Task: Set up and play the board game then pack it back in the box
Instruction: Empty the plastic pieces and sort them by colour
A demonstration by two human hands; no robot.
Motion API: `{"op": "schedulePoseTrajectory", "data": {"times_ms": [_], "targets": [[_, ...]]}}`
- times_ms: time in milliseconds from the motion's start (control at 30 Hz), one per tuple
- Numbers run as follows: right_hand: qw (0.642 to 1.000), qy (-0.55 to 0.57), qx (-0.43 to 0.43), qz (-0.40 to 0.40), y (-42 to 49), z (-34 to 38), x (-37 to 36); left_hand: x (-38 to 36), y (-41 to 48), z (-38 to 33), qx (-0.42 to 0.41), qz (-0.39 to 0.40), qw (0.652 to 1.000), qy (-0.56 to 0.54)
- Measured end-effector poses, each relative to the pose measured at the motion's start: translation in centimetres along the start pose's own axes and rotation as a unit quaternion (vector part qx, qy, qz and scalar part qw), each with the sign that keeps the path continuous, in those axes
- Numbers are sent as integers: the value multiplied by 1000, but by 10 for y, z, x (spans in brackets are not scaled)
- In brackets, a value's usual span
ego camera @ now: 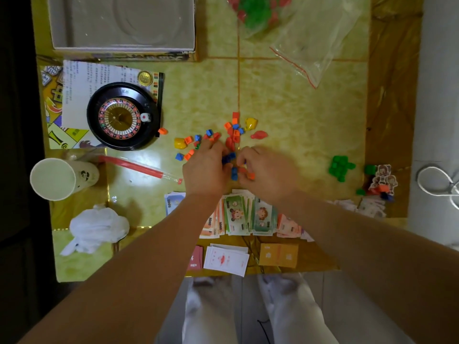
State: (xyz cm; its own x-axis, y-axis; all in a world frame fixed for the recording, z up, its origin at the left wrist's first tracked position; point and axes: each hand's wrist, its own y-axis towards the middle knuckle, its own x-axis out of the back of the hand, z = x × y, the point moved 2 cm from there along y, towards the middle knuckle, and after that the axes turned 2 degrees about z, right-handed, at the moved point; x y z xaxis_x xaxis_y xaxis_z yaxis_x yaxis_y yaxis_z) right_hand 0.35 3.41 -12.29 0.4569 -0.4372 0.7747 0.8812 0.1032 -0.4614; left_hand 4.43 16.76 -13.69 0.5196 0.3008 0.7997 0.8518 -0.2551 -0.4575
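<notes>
bag (310, 45): red, green pieces (253, 8) | left hand (206, 170), right hand (268, 172): among blocks (234, 135), grip unclear

Brightness: dim indoor light, with the yellow table (273, 95) as the brightest area and the far left edge nearly black.
Colour: a warm yellow-green cast over everything.
Shadows: soft and faint, and a darker band lies under the forearms near the table's front edge.
Glare: a pale sheen shows on the clear plastic bag (315, 33) and on the black rim of the roulette wheel (121, 116).
Blur: the left hand (206, 167) and right hand (265, 170) are smeared, and the small pieces (233, 135) by their fingertips lose their edges.
Focus: the box (121, 23) and the top edge are soft.
Distortion: wide-angle, so the table sides bow and the forearms swell toward the bottom corners.
</notes>
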Motion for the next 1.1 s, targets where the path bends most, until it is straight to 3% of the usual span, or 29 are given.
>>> {"op": "schedulePoseTrajectory", "data": {"times_ms": [333,567,867,1100], "targets": [[997,-46,-40,37,4,13,-20,8,-7,28,5,-26,1000,-6],[997,-71,-19,36,4,15,-20,6,-9,19,-21,-32,999,-4],[998,-32,-51,2,-7,-17,-15,1,-6,1,-51,-31,998,22],[999,-37,-18,-10,-7,-22,-10,-15,7,-3,-98,-45,993,49]]}}
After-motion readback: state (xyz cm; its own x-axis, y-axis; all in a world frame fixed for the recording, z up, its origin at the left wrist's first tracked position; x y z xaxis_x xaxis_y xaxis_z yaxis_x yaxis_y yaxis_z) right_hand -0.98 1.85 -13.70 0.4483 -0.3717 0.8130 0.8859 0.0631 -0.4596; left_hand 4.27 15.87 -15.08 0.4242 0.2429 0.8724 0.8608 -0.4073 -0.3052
